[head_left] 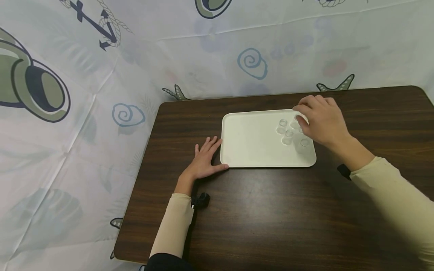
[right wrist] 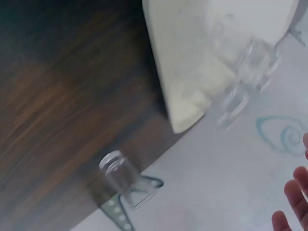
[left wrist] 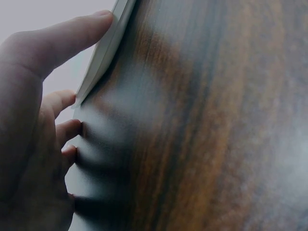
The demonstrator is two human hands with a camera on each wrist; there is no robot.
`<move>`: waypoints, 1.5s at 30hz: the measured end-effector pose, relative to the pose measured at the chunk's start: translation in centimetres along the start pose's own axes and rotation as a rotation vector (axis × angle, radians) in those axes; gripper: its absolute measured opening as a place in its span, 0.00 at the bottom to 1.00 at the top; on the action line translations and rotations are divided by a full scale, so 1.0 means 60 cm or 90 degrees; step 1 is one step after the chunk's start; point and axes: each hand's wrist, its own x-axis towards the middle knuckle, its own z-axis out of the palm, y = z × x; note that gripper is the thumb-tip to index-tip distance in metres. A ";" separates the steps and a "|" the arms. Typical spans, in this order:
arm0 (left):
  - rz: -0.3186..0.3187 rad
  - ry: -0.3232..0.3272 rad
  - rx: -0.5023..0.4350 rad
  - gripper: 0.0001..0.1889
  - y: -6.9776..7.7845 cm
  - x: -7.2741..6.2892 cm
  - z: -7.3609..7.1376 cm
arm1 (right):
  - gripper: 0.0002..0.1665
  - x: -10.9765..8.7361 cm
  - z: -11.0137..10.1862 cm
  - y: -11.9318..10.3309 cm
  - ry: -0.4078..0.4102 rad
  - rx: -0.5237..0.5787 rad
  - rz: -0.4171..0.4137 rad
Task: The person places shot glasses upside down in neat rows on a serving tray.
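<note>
A white rectangular tray (head_left: 251,139) lies on the table in the head view, with several small clear glasses (head_left: 287,137) grouped on its right part. At the tray's front left corner, my left hand (head_left: 205,162) has its fingers spread. Its thumb touches the rim, also seen in the left wrist view. My right hand (head_left: 322,119) hovers over the tray's right end, thumb and fingers apart near one clear glass (head_left: 296,119); I see no glass gripped. In the right wrist view, its fingers (right wrist: 299,192) are apart from the glasses; its thumb is out of view.
A single clear glass (right wrist: 126,178) stands on the dark wooden table (head_left: 264,218) outside the tray, visible in the right wrist view. A patterned cloth (head_left: 203,60) hangs behind the table and along its left side.
</note>
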 end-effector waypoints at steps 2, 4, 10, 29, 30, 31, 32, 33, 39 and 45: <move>0.002 -0.001 0.000 0.51 0.000 0.000 0.000 | 0.14 -0.003 -0.006 0.012 0.017 0.009 0.042; 0.003 -0.001 -0.001 0.51 0.001 -0.001 0.000 | 0.15 -0.007 -0.011 0.023 0.023 0.019 0.089; 0.001 -0.001 0.000 0.51 0.002 -0.002 -0.001 | 0.20 -0.023 -0.020 0.052 -0.009 0.034 0.218; -0.001 -0.005 -0.001 0.52 -0.001 -0.001 -0.001 | 0.39 -0.084 0.009 0.107 -0.153 0.205 0.541; -0.002 -0.005 -0.001 0.52 -0.001 -0.001 -0.001 | 0.40 -0.087 0.012 0.108 -0.159 0.213 0.549; -0.003 -0.006 -0.001 0.52 -0.001 -0.001 -0.001 | 0.40 -0.089 0.014 0.110 -0.166 0.220 0.559; -0.005 -0.007 -0.001 0.52 -0.001 -0.001 -0.001 | 0.41 -0.091 0.016 0.112 -0.174 0.228 0.568; -0.007 -0.008 0.000 0.52 -0.001 -0.001 0.000 | 0.42 -0.092 0.019 0.114 -0.181 0.235 0.577; -0.001 0.000 0.002 0.52 0.001 0.003 0.001 | 0.38 -0.102 0.029 0.130 -0.187 0.258 0.604; -0.002 -0.002 0.006 0.53 0.000 0.001 0.002 | 0.33 -0.113 0.038 0.136 -0.195 0.264 0.610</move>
